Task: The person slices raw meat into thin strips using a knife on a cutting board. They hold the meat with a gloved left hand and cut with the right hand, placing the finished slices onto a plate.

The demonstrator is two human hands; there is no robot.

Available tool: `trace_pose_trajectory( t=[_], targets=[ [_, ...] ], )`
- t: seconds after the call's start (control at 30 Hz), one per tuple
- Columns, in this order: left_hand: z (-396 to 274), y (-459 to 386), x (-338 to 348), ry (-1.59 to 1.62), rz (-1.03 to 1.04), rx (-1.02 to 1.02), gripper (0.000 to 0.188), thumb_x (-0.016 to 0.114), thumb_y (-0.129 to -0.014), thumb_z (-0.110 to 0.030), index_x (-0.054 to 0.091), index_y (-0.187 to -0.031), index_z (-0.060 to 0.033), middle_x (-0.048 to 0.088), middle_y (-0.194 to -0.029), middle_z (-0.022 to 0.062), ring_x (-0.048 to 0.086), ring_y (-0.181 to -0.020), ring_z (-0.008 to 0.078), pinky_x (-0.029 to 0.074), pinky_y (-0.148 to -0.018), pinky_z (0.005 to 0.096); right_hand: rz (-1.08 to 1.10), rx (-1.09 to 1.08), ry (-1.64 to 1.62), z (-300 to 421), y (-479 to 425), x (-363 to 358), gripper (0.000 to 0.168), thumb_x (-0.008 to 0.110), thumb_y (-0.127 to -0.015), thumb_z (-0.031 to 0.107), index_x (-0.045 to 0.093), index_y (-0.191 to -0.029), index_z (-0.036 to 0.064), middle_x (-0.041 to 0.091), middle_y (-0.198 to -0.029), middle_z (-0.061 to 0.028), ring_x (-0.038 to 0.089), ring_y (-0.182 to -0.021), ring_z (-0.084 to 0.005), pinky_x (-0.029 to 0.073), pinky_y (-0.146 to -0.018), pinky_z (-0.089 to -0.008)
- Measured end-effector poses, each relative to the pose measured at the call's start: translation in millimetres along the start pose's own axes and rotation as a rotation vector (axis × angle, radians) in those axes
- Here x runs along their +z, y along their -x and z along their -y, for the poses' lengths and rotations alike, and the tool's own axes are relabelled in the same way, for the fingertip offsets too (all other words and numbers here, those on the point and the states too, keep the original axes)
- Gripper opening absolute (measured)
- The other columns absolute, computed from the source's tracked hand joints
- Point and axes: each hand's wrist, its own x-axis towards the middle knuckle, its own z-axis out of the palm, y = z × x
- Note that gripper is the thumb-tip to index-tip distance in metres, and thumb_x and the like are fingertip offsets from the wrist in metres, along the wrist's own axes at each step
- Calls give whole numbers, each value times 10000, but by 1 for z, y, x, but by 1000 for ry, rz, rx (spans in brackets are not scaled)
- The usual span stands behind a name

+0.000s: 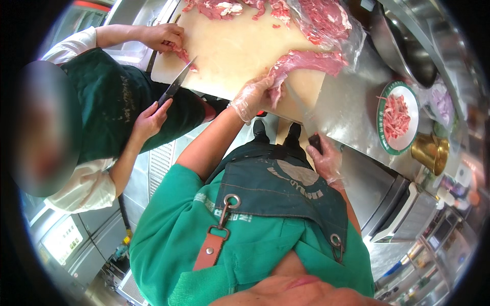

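A long strip of raw meat [306, 62] lies bent across the right part of a cream cutting board [229, 49]. My left hand [252, 95], in a clear plastic glove, grips the strip's near end at the board's front edge. In my right hand [326, 158], gloved the same way, is the dark handle of a kitchen knife [300, 101]. Its blade points up and to the left over the board, close beside the meat's near end. Whether the blade touches the meat I cannot tell.
Left of me a co-worker's hand [153, 118] holds another knife [178, 82]; their other hand [166, 36] pinches a meat scrap. A plastic bag of meat [329, 23] lies at the back. On the steel counter [346, 103] stand a bowl of meat strips [396, 114], a brass-coloured pot [432, 153] and a metal bowl [402, 46].
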Motion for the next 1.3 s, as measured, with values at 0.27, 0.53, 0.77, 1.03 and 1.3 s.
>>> trace_pose_trajectory(
  t=[0.27,0.53,0.77,1.03,1.3],
  targets=[
    [6,11,12,-183,-115,97,228,500,-960,-90,601,-1135,16,653,-1013,74,630,-870,144,514,-795,268,68,-1,36,-11,11,-4,444,676,-845,241,556,-1251,109,631,-1103,-168,621,-1015,-346,489,-874,-409],
    [6,7,-5,-934,-222,248,377,531,-953,-145,528,-1287,30,654,-1120,138,666,-941,210,531,-814,314,62,40,-9,-20,17,0,454,672,-849,223,548,-1270,105,633,-1110,-168,622,-1011,-343,489,-877,-404],
    [-17,55,-5,-1874,-552,869,420,677,-822,-145,614,-1229,-66,647,-1122,194,622,-1052,313,500,-897,378,98,109,20,-24,14,-4,452,666,-849,248,553,-1266,114,634,-1111,-166,611,-1029,-359,480,-889,-423],
    [-9,22,9,-2106,-353,581,254,582,-864,-229,636,-1051,-65,673,-937,162,658,-916,331,535,-776,438,68,20,41,-18,9,-2,435,659,-843,247,554,-1244,114,635,-1099,-167,611,-1013,-366,480,-876,-433],
    [-24,20,5,-1861,-337,466,210,590,-904,-248,655,-911,-49,681,-795,133,663,-701,265,531,-680,385,69,-44,24,-4,5,-4,391,646,-857,238,556,-1216,112,628,-1063,-156,610,-998,-366,476,-860,-434]
  ],
)
